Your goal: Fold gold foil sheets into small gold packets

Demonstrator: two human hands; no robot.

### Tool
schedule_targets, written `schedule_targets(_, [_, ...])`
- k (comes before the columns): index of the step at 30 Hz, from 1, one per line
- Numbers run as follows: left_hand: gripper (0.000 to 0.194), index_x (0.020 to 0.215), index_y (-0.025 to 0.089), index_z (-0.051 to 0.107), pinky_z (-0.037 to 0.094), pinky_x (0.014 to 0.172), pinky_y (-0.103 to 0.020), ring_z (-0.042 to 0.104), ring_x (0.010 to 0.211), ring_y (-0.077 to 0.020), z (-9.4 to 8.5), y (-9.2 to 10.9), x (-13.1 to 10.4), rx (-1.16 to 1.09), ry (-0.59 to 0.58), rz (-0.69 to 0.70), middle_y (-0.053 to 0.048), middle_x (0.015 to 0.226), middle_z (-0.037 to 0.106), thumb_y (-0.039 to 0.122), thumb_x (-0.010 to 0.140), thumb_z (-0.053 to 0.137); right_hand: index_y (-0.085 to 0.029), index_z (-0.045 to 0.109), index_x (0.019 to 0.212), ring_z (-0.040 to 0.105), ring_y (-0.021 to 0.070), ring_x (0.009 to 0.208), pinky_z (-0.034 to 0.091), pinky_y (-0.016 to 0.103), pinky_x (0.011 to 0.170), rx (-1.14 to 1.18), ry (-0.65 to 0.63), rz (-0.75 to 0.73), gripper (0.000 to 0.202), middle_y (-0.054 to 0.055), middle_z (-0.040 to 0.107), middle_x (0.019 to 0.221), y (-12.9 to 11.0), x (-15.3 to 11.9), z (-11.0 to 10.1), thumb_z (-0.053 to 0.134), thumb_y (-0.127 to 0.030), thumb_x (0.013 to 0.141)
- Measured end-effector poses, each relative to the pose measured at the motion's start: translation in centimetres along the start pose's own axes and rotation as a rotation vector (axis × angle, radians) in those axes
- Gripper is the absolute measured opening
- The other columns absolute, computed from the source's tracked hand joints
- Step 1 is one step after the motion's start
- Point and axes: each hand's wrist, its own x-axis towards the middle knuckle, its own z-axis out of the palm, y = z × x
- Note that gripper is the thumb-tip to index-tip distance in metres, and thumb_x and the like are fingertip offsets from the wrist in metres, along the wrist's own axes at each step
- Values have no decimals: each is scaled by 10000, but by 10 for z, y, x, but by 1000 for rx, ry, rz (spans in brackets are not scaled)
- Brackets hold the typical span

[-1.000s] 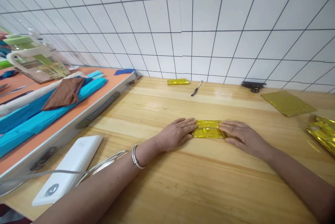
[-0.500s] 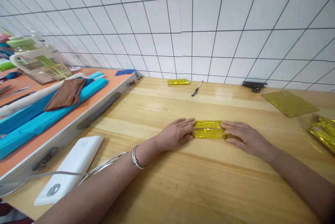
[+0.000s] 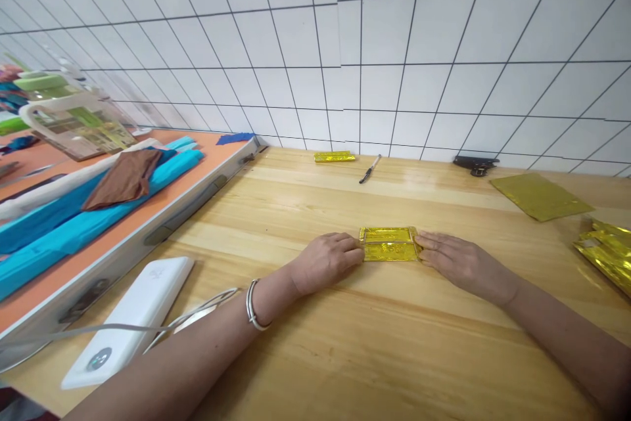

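A folded sheet of shiny gold foil paper [image 3: 389, 251] lies flat on the wooden table, with a lengthwise seam across its middle and narrow creased flaps at both ends. My left hand [image 3: 328, 260], with a silver bangle on the wrist, has its fingers curled and closed on the lower left edge of the paper. At the opposite end, my right hand [image 3: 451, 258] pinches the right edge, its fingers close together. The fingertips partly hide both ends of the paper.
By the wall lie a folded gold strip [image 3: 334, 156], a pen [image 3: 370, 169] and a black clip [image 3: 476, 165]. Gold sheets [image 3: 541, 196] and a crumpled gold pack [image 3: 606, 247] are at right. A white power bank [image 3: 131, 322] with a cable sits left, beside an orange-topped table [image 3: 197, 175] bearing coloured rolls.
My left hand has slid down and slightly left, uncovering the paper's upper left corner and end flap. My right hand stays at the right edge.
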Motion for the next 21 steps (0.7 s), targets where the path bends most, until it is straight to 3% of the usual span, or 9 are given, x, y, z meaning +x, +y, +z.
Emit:
schedule_targets(4, [213,978,183,571,471,837,-299,579,923,-168,-6,7,1,-14,-17,-31,-79,995,623,265,942,378,-184,602,1100,472,226,1228,403,439,1058,-38,-13,-4,254,97,530,1315,0,-1,3,489,-126,879])
schedule_targets(9, [213,951,183,584,472,791,-284,577,833,-159,-11,11,6,0,-63,-107,-58,898,617,306,927,412,-168,596,1083,506,222,1196,426,426,1043,-53,33,23,232,111,545,1297,0,0,6,489,-139,880])
schedule_targets(15, [218,963,162,570,467,805,-293,577,871,-166,-13,13,7,71,-104,-57,-76,939,614,227,946,362,-172,577,1102,579,205,1102,464,393,1005,-105,46,67,241,111,602,1219,-4,3,6,466,-158,889])
schedule_targets(18, [215,952,151,568,468,788,-297,573,865,-169,-9,13,5,90,-82,-39,-85,920,613,195,944,358,-169,562,1135,596,201,1074,475,379,988,-121,35,101,263,104,622,1188,-6,4,6,464,-180,891])
schedule_targets(21, [208,908,164,592,470,769,-302,567,836,-167,1,11,6,63,5,-113,-71,884,612,209,930,390,-176,560,1149,607,200,1056,488,376,967,-99,29,135,275,89,633,1174,-4,2,8,469,-210,892])
